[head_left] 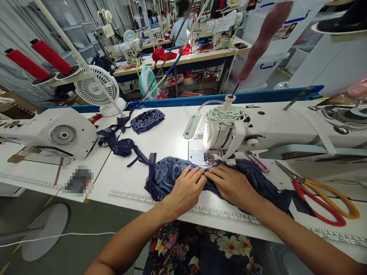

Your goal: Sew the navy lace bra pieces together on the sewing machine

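A navy lace garment (164, 173) lies on the table along the front of a white sewing machine (218, 137), its upper edge close to the presser foot (210, 158). My left hand (189, 188) holds that edge just left of the foot, fingers bent over the cloth. Close beside it, my right hand (233, 186) grips the same edge, its fingertips near the foot. The two hands almost touch. Both thumbs are mostly hidden. From under my right forearm, dark straps of the garment trail right toward large scissors (304, 179) with red and yellow handles.
More navy lace pieces (147, 120) lie at the table's back left. Pink-handled snips (259, 163) rest beside the machine. A printed ruler strip (229, 215) runs along the front edge. A second machine (63, 131) and white fan (96, 86) stand left. Behind, a person (180, 32) sits among other machines.
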Demonstrator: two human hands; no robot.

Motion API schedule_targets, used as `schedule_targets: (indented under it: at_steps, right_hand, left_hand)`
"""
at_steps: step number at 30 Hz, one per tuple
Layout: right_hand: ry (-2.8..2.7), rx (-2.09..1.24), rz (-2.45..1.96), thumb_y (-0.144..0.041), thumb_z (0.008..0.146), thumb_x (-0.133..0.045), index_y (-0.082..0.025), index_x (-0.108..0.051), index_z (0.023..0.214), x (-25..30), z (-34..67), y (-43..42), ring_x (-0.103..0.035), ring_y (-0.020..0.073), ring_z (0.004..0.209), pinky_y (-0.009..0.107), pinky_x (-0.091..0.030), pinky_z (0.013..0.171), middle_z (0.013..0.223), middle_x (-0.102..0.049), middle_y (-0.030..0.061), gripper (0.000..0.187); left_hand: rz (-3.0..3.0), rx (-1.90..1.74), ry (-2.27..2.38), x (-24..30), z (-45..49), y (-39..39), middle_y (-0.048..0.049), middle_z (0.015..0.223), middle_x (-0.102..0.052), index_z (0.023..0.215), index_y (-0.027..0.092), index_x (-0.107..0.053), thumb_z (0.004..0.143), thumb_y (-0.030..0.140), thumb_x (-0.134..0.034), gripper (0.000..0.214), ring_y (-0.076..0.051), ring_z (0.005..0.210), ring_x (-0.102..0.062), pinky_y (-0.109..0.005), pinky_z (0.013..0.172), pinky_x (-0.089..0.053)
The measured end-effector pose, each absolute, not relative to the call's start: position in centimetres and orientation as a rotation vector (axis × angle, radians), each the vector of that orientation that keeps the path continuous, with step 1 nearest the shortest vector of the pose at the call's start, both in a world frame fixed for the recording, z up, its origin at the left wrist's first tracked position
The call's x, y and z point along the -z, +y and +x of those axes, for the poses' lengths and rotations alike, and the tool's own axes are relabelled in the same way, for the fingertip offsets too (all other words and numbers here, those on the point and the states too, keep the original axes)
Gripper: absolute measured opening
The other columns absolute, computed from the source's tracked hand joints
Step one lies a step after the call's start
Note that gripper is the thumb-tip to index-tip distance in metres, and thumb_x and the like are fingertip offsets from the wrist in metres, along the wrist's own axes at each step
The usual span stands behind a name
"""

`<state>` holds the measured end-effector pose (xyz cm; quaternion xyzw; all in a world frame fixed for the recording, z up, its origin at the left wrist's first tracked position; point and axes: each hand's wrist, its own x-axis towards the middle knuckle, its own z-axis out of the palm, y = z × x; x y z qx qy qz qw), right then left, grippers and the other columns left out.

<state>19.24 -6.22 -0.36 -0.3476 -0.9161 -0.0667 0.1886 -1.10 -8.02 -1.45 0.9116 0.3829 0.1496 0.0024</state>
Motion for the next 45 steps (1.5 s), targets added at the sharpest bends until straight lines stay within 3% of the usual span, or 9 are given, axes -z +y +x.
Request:
schedule_targets:
  at_steps: [6,9,14,22,31,37,40,42,45]
  right_hand:
    - [-2.577,0.260,-0.970,-0.007,0.094,-0.043,-0.017,-0.066,0.107,0.7,19.3,-6.4,-0.060,0.0178,0.082,0.030,-0.044,0.066,0.088,-0.069,0.0059,0.029]
    - [-2.580,0.086,-0.986,-0.012,0.095,-0.041,-0.018,-0.065,0.109,0.4,19.6,-6.3,-0.061,0.0180,0.086,0.030,-0.047,0.072,0.095,-0.070,0.0061,0.029]
    - [-2.369,-0.186,-1.421,-0.031,0.101,-0.037,-0.022,-0.063,0.114,0.1,19.3,-5.5,-0.067,0.0175,0.084,0.029,-0.046,0.068,0.102,-0.072,0.0055,0.030]
    - [-2.393,-0.339,-1.601,-0.042,0.096,-0.051,-0.025,-0.057,0.097,0.6,16.6,-3.7,-0.067,0.0159,0.070,0.025,-0.034,0.055,0.085,-0.073,-0.0020,0.018]
    - [-2.342,-0.349,-1.719,-0.045,0.094,-0.053,-0.025,-0.056,0.095,0.7,16.1,-3.3,-0.067,0.0186,0.071,0.025,-0.029,0.054,0.085,-0.073,-0.0009,0.020]
    - [-2.303,-0.334,-1.635,-0.034,0.097,-0.045,-0.024,-0.060,0.103,-0.5,18.3,-4.5,-0.067,0.0176,0.071,0.026,-0.042,0.059,0.082,-0.072,0.0000,0.019]
    - [-2.246,-0.161,-1.472,-0.030,0.100,-0.037,-0.020,-0.060,0.112,-1.5,21.3,-8.1,-0.067,0.0200,0.085,0.029,-0.047,0.067,0.099,-0.071,0.0072,0.028]
    - [-2.253,-0.032,-1.300,-0.030,0.100,-0.042,-0.022,-0.060,0.113,-1.7,23.4,-10.9,-0.066,0.0185,0.088,0.027,-0.047,0.070,0.098,-0.069,0.0060,0.024]
    - [-2.359,0.076,-1.216,-0.040,0.098,-0.048,-0.022,-0.061,0.119,-0.4,25.6,-14.4,-0.064,0.0201,0.092,0.030,-0.049,0.078,0.103,-0.068,0.0067,0.031]
  left_hand:
    - [2.865,-0.478,1.288,2.4,-1.7,-8.3,-0.0100,0.139,-0.057,0.122,0.016,-0.056,0.098,0.014,-0.038,0.030,-0.022,0.133,-0.049,-0.053,0.119,-0.027]
    - [2.831,-0.517,1.271,2.0,-1.8,-8.5,-0.0103,0.136,-0.059,0.123,0.015,-0.055,0.098,0.013,-0.037,0.031,-0.022,0.132,-0.050,-0.056,0.120,-0.024]
    - [2.805,-0.661,1.267,1.4,-1.1,-10.1,-0.0135,0.128,-0.063,0.122,0.010,-0.056,0.099,0.017,-0.039,0.029,-0.022,0.127,-0.054,-0.047,0.119,-0.032]
    - [2.783,-0.615,1.149,2.9,-0.2,-13.0,-0.0163,0.144,-0.050,0.137,0.005,-0.048,0.095,0.059,-0.043,0.069,-0.031,0.140,-0.039,-0.050,0.122,-0.021]
    - [2.755,-0.604,1.230,3.0,-0.4,-13.5,-0.0124,0.151,-0.043,0.145,0.007,-0.040,0.095,0.060,-0.040,0.072,-0.028,0.142,-0.035,-0.043,0.122,-0.019]
    - [2.766,-0.675,1.193,1.9,-0.7,-13.9,-0.0132,0.145,-0.051,0.141,0.011,-0.045,0.098,0.052,-0.044,0.059,-0.028,0.139,-0.040,-0.057,0.122,-0.009]
    - [2.744,-0.828,1.230,1.0,-2.1,-14.7,-0.0108,0.133,-0.061,0.132,0.015,-0.053,0.097,0.032,-0.051,0.039,-0.024,0.131,-0.049,-0.054,0.121,-0.021]
    - [2.726,-0.954,1.302,0.9,-3.6,-15.0,-0.0099,0.121,-0.066,0.127,0.016,-0.056,0.094,0.022,-0.055,0.034,-0.022,0.120,-0.057,-0.048,0.117,-0.032]
    - [2.784,-0.900,1.419,1.5,-6.8,-15.2,-0.0140,0.119,-0.066,0.132,0.014,-0.053,0.092,0.028,-0.059,0.043,-0.026,0.120,-0.057,-0.049,0.111,-0.039]
